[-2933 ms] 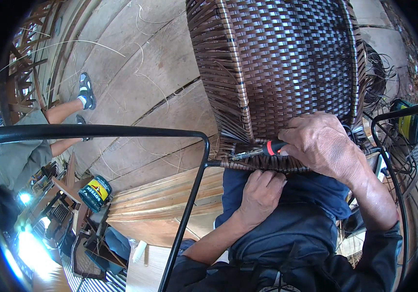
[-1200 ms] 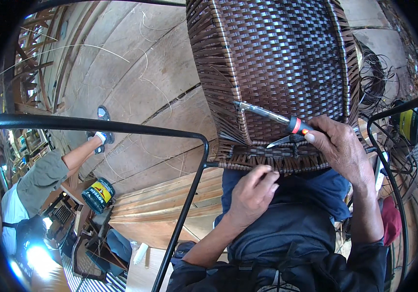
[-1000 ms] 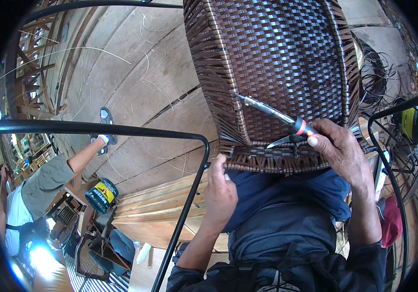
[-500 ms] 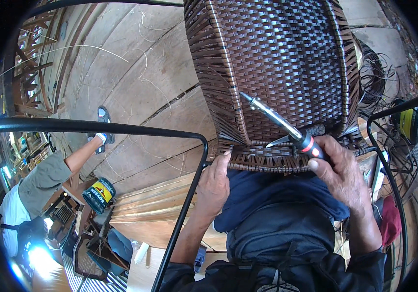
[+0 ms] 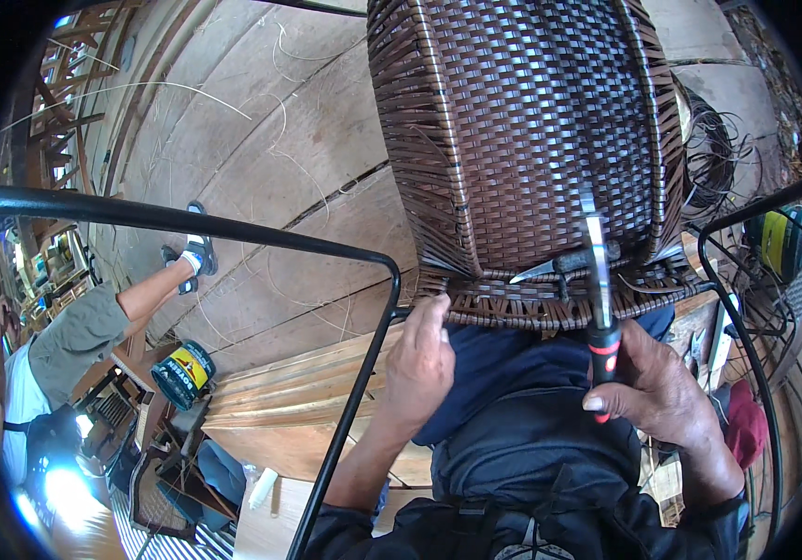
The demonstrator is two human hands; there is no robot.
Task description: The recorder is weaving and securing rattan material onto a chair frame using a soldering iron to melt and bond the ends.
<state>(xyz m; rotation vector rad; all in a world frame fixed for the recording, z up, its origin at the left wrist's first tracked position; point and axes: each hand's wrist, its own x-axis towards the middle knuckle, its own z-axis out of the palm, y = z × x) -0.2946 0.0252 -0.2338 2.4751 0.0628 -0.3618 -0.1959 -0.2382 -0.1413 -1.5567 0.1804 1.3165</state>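
A brown woven wicker chair piece (image 5: pixel 541 140) reaches from my lap toward the far side. My right hand (image 5: pixel 657 387) is closed around the red and black handle of a soldering iron (image 5: pixel 598 280). The iron points away from me over the weave, its tip blurred by motion. My left hand (image 5: pixel 419 369) holds the near left edge of the wicker, fingers together, some hidden underneath. A knife (image 5: pixel 536 272) with a pale pointed blade and dark handle lies across the near end of the weave, just left of the iron.
Black metal bars (image 5: pixel 186 219) frame my left and right sides. Wooden boards (image 5: pixel 298 411) are at my left. A green bucket (image 5: pixel 183 375) stands beyond them, near another person (image 5: pixel 93 327). Dark strand coils (image 5: pixel 713 154) lie at right, near another green bucket (image 5: pixel 779 243).
The soldering iron has swung from pointing up-left to nearly straight ahead, and my right hand has drawn slightly nearer to me. My left hand stays at the wicker edge.
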